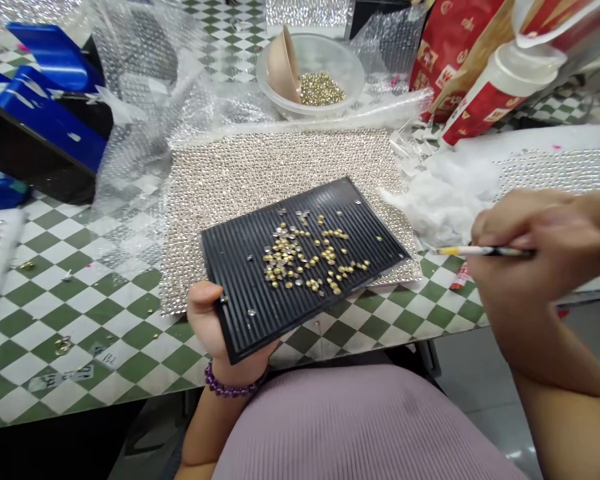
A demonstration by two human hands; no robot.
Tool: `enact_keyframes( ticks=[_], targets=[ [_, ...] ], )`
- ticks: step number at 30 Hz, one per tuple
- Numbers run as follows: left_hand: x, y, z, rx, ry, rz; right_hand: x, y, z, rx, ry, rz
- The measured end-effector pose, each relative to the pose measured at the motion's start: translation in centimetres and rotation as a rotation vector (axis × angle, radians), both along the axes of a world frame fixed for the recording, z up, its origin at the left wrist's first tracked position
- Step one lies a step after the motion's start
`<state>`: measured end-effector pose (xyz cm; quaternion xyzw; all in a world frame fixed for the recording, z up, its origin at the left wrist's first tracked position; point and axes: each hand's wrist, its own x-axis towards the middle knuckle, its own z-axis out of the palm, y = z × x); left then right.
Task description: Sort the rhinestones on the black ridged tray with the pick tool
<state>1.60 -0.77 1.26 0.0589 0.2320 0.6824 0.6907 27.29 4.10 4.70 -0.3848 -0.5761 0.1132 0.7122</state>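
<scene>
Tray (243,283) and pen-like stick (475,251) occupy left (210,327) and right hands (535,260) above a checkered table (145,360) and grey floor (483,370).

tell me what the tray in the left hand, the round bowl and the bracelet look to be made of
Tray: black, slightly glossy, probably moulded plastic, given the even ridges and thin raised rim.
Round bowl: likely translucent plastic, cloudy and smooth.
Bracelet: shiny purple beads, glass or stone; the look leaves that open.

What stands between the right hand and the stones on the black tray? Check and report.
Nothing visible stands between the right hand, pen-like tool included, and the stones; the white fluff lies beyond that path.
</scene>
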Motion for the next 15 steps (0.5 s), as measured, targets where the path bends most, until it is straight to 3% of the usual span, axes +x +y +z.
enact_keyframes(
  ticks=[2,4,6,9,15],
  targets=[
    [-0.1,0.3,0.1,-0.006,-0.008,0.071,1.7,-0.4,-2.8,-0.006,-0.104,0.004],
    [-0.1,0.5,0.2,-0.011,-0.005,0.138,3.1,-0.9,-5.4,-0.127,-0.186,-0.029],
    [-0.1,0.7,0.4,-0.009,0.011,0.183,4.0,-1.4,-7.0,-0.199,-0.206,-0.046],
    [0.1,0.7,0.6,-0.015,0.054,0.193,4.7,-2.1,-7.7,-0.236,-0.213,-0.012],
    [0.3,0.7,0.5,-0.033,0.086,0.168,4.8,-2.6,-7.2,-0.27,-0.368,0.063]
  ],
)
